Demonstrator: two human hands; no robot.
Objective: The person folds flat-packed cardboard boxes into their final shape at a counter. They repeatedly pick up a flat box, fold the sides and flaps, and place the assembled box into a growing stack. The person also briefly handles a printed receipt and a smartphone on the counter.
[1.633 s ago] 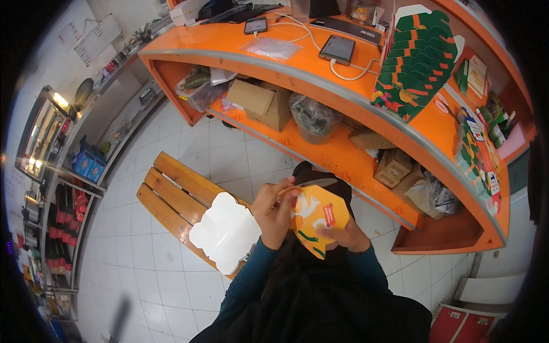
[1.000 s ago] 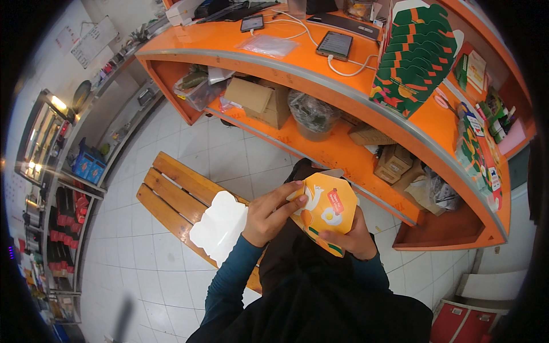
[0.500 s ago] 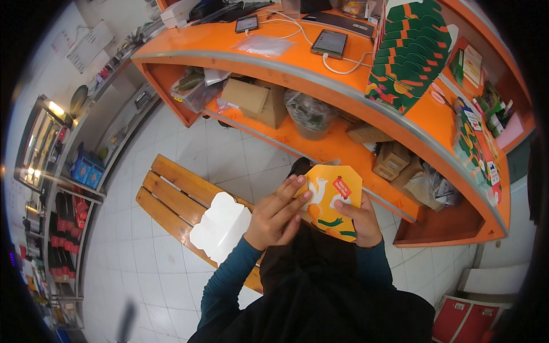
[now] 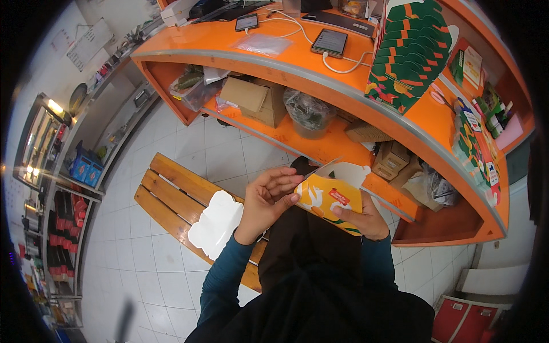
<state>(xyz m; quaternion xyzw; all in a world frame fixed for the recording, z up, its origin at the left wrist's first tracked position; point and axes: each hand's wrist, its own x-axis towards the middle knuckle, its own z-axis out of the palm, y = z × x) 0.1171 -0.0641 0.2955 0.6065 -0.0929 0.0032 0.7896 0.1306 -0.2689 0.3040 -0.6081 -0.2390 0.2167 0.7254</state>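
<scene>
A yellow folding paper carton (image 4: 329, 200) with a white and green pattern and a red label is in front of my body. Its top gapes, showing the white inside and flaps. My right hand (image 4: 369, 220) grips its right side, thumb across the printed front. At the left edge, my left hand (image 4: 271, 197) pinches the carton between the thumb and the fingers, which are partly hidden behind the side panel. Beside my left forearm a flat white carton blank (image 4: 214, 224) with a scalloped outline lies on a slatted wooden bench (image 4: 166, 194).
Ahead curves an orange counter (image 4: 200, 43) bearing two phones with cables and a tall stack of green cartons (image 4: 406, 57). Cardboard boxes (image 4: 251, 103) and a bagged tub (image 4: 309, 114) fill its lower shelf. Shelving (image 4: 74, 228) stands at left.
The carton has gone from flat to opened out, its top now spread apart. My left hand has shifted from lying over its left side to pinching the left edge.
</scene>
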